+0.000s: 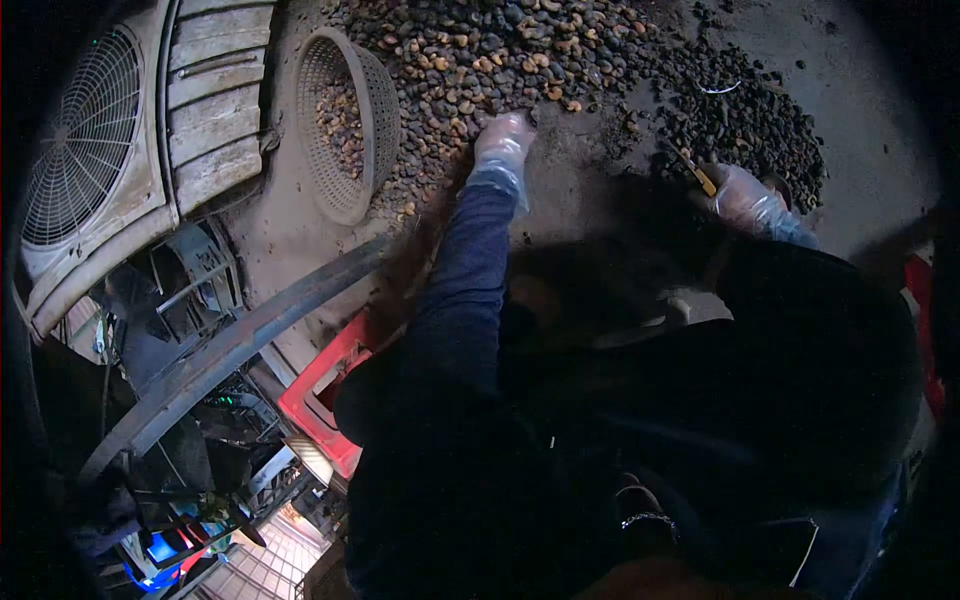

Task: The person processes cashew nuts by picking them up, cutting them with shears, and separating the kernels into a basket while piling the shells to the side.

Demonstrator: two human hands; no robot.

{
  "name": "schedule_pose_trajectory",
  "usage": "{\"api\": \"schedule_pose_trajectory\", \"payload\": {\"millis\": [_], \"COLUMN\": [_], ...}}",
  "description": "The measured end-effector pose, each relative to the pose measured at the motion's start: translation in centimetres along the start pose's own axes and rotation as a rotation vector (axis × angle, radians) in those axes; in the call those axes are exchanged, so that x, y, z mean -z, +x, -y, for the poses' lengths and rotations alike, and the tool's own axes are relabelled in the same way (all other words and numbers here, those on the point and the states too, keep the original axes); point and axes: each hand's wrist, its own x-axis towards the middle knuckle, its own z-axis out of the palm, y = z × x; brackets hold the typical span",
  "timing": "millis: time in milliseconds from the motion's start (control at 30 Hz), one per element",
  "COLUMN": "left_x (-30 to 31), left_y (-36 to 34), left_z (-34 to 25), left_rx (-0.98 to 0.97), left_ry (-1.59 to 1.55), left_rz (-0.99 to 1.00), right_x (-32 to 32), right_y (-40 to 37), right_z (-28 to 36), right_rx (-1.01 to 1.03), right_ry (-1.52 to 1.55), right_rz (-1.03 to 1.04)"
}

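Note:
My left hand, in a clear plastic glove, reaches to the near edge of a pile of cashew nuts. Its fingers look drawn together, with a small dark piece near the tips that I cannot make out. In my right hand, gloved too, is a small knife with a yellow handle, its thin blade pointing up and left. Beside this hand spreads a pile of dark shells or nuts. The right fingers are partly hidden in shadow.
A plastic basket with some nuts inside stands tilted left of the pile. Farther left is a large fan behind a grille. A metal bar slants below the basket, near a red plastic frame.

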Motion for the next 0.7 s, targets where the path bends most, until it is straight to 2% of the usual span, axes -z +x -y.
{"api": "schedule_pose_trajectory", "payload": {"millis": [33,67,133,200,267,333,367,400,533,600,700], "left_x": [-0.7,0.4,2.0,3.1,6.2,5.1,4.7,2.9,1.7,1.1,0.3], "left_y": [0.3,0.0,-1.6,-5.2,-8.7,-9.2,-9.8,-9.5,-10.0,-10.2,-10.4], "left_z": [0.5,-1.1,-4.8,-9.3,-13.3,-15.6,-16.7,-17.1,-19.0,-19.4,-19.7], "left_rx": [-0.102,-0.108,0.228,0.529,0.282,0.393,0.387,0.493,0.631,0.67,0.684], "left_ry": [0.273,0.272,-0.209,-1.375,-1.558,-1.855,-1.892,-1.987,-2.125,-2.239,-2.241], "left_rz": [0.019,0.018,0.209,0.139,0.214,0.221,0.244,0.238,0.332,0.435,0.438], "right_x": [-0.2,-0.4,-0.5,-0.6,-0.1,0.5,0.6,0.7,0.7,0.6,0.4], "right_y": [0.1,0.4,0.5,0.4,0.2,0.4,0.4,0.4,0.1,0.3,-0.8], "right_z": [-0.4,-0.8,-1.2,-0.7,1.2,3.0,3.7,4.1,3.6,3.2,3.3], "right_rx": [-0.004,0.0,-0.003,-0.005,0.007,0.025,0.018,0.011,0.078,0.011,0.033], "right_ry": [0.002,-0.009,-0.018,-0.132,-0.135,-0.141,-0.221,-0.301,-0.296,-0.365,-0.204], "right_rz": [-0.004,0.002,0.003,-0.05,-0.056,-0.07,-0.08,-0.091,-0.127,-0.024,-0.081]}}
